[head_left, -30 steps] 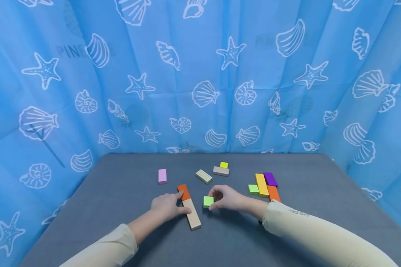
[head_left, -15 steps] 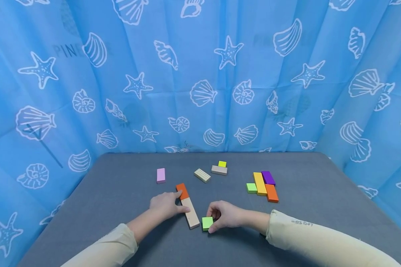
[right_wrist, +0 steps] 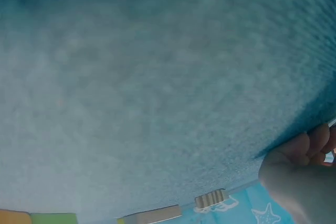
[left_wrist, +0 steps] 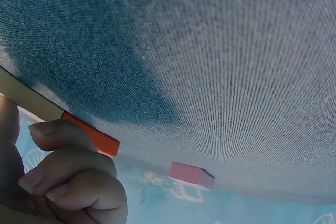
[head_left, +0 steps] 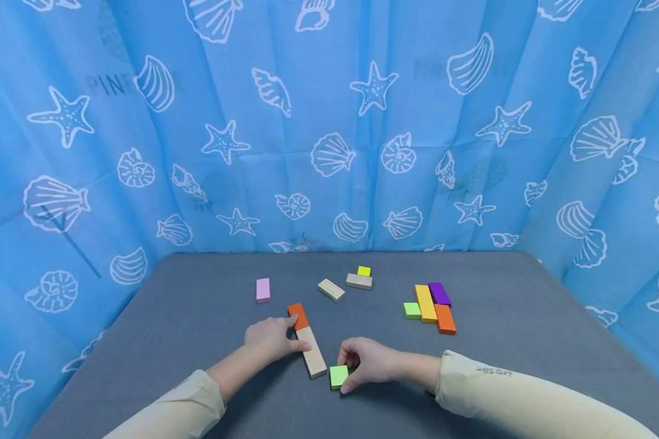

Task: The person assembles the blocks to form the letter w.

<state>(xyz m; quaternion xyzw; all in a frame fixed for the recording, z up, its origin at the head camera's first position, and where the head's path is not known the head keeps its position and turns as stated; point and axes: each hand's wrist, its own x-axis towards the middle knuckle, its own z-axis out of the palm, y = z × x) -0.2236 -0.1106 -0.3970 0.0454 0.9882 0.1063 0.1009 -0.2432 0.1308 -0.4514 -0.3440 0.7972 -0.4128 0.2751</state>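
Nearest you, your right hand point(head_left: 369, 363) pinches a small green square block point(head_left: 338, 376) between thumb and curled fingers, the block lying on the grey table point(head_left: 198, 317) just off the near end of the long pale wooden block point(head_left: 312, 352). The green block sits close beside that near end; whether the two touch is hard to tell from the head view. In the right wrist view only the knuckles point(right_wrist: 299, 156) show at the edge and the green block is out of sight there.

Just to the left, your left hand point(head_left: 269, 339) rests against the pale wooden block, thumb along its side and fingertips at the orange block point(head_left: 298, 316) that lies end to end with it on the far side. The left wrist view shows the fingers point(left_wrist: 68, 166) curled, the forefinger touching the orange block's edge point(left_wrist: 92, 136).

Further out, a pink block point(head_left: 263, 289) lies alone to the left. Towards the middle lies a ridged wooden block point(head_left: 331, 289), and just beyond it a grey block point(head_left: 359, 280) with a small yellow-green block point(head_left: 364, 271) touching its far side.

To the right sits a cluster: a second green square point(head_left: 412, 310), a long yellow block point(head_left: 426, 303), a purple block point(head_left: 439, 293) and a second orange block point(head_left: 445, 318), packed side by side.

Behind the table hangs a blue curtain point(head_left: 329, 122) printed with white shells and starfish.
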